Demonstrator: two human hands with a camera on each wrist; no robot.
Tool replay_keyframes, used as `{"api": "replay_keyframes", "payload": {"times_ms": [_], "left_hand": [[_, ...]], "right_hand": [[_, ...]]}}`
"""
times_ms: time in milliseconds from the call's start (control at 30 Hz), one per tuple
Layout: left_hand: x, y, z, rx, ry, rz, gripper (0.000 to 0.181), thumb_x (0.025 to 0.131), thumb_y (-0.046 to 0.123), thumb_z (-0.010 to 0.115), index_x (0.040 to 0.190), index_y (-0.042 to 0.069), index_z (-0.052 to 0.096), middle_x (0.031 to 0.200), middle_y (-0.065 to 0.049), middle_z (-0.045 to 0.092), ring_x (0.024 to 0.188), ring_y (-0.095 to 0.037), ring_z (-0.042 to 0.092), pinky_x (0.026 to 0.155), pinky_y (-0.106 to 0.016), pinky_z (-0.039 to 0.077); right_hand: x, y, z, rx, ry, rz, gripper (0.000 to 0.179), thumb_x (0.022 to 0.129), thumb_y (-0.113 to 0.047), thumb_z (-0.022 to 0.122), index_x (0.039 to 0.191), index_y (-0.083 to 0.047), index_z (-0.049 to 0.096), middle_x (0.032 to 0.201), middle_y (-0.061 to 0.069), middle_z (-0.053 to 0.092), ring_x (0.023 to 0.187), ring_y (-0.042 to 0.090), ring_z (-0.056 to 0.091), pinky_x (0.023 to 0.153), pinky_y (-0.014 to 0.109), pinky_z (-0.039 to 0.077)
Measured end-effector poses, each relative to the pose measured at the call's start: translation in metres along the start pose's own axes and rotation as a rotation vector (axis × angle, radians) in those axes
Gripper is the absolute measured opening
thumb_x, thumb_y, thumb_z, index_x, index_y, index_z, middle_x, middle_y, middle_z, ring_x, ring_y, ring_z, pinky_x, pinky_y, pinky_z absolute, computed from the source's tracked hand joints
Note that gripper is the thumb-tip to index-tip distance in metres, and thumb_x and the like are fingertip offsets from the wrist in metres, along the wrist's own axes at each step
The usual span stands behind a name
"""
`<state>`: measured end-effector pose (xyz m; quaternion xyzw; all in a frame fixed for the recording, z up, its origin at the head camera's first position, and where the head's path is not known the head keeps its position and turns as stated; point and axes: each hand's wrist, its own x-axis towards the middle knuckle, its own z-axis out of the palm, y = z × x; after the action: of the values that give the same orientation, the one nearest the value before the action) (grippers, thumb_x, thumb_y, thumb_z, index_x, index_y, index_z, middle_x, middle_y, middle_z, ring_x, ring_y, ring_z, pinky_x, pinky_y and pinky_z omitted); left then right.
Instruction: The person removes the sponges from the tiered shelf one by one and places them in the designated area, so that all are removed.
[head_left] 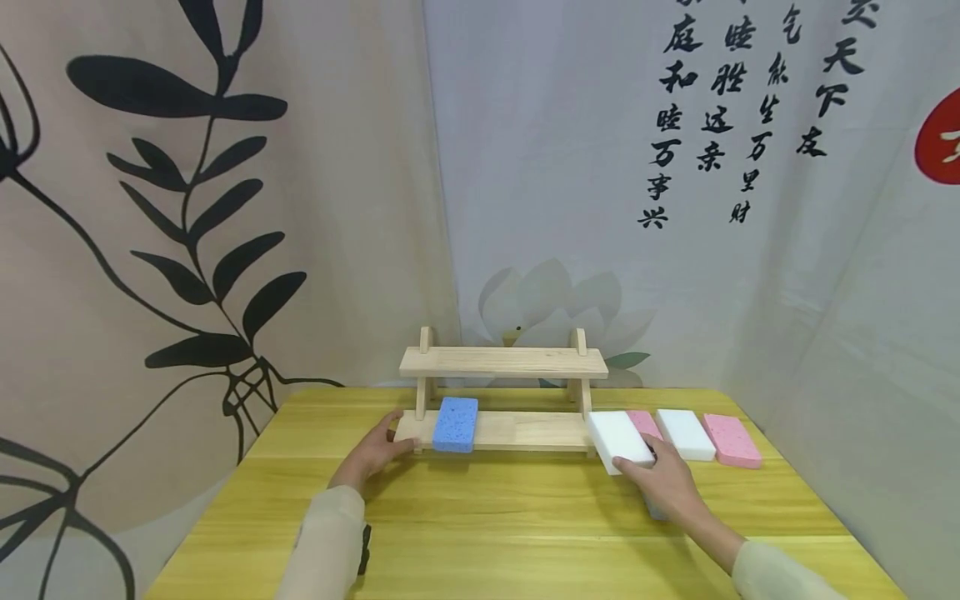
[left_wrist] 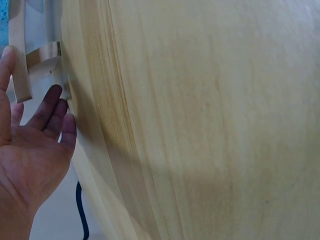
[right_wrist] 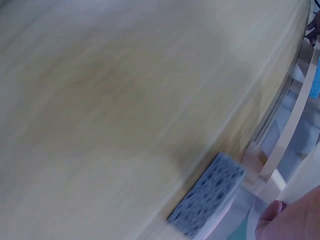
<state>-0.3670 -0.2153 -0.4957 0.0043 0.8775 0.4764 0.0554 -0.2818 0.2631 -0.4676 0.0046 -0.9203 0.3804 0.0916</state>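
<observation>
A two-tier wooden rack (head_left: 504, 360) stands at the back of the table, with a blue speckled sponge (head_left: 455, 423) leaning on its lower shelf. My left hand (head_left: 375, 452) is at the left end of that shelf, thumb at the front and fingers behind; the left wrist view shows the other fingers (left_wrist: 50, 107) spread loosely past the end. My right hand (head_left: 667, 482) grips a white sponge block (head_left: 619, 442) by its right edge, tilted beside the rack's right end. A blue-grey sponge (right_wrist: 207, 197) lies on the table below, mostly hidden by that hand in the head view.
Right of the rack lie another white sponge block (head_left: 686, 434), a pink sponge (head_left: 732, 440) and a second pink sponge (head_left: 643, 422) partly hidden behind the held one. The wooden table (head_left: 480, 533) ends close behind the rack, where printed curtains (head_left: 525, 167) hang.
</observation>
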Motion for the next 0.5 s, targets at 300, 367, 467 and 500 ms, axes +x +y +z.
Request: {"api": "replay_keyframes", "payload": {"times_ms": [300,367,467,500], "left_hand": [[0.002,0.000,0.000,-0.001,0.007,-0.003,0.084,0.093,0.038,0.070,0.158,0.012,0.023,0.124,-0.021,0.054,0.108,-0.034,0.056,0.093,-0.055,0.045],[0.002,-0.001,0.000,0.004,0.005,-0.001,0.084,0.093,0.038,0.070,0.158,0.011,0.023,0.124,-0.021,0.054,0.108,-0.034,0.056,0.093,-0.055,0.045],[0.001,-0.001,0.000,0.015,0.004,0.005,0.083,0.094,0.038,0.069,0.157,0.011,0.023,0.124,-0.021,0.054,0.109,-0.034,0.056,0.093,-0.056,0.045],[0.001,-0.001,0.000,0.017,0.004,0.006,0.083,0.094,0.038,0.069,0.157,0.011,0.023,0.124,-0.021,0.054,0.109,-0.035,0.056,0.093,-0.056,0.044]], "right_hand": [[-0.005,0.019,-0.017,-0.002,-0.004,0.044,0.095,0.089,-0.051,0.070,0.149,0.011,0.030,0.141,0.037,0.039,0.122,0.048,0.047,0.094,0.057,0.044],[-0.005,0.024,-0.020,-0.014,0.001,0.046,0.094,0.090,-0.050,0.069,0.149,0.012,0.030,0.139,0.038,0.040,0.120,0.047,0.048,0.093,0.057,0.044],[-0.006,0.031,-0.023,-0.044,0.005,0.053,0.092,0.090,-0.050,0.069,0.147,0.013,0.032,0.137,0.038,0.042,0.119,0.047,0.049,0.094,0.057,0.044],[-0.006,0.033,-0.024,-0.047,0.007,0.054,0.092,0.090,-0.050,0.068,0.147,0.013,0.032,0.137,0.038,0.042,0.119,0.047,0.049,0.094,0.058,0.044]]}}
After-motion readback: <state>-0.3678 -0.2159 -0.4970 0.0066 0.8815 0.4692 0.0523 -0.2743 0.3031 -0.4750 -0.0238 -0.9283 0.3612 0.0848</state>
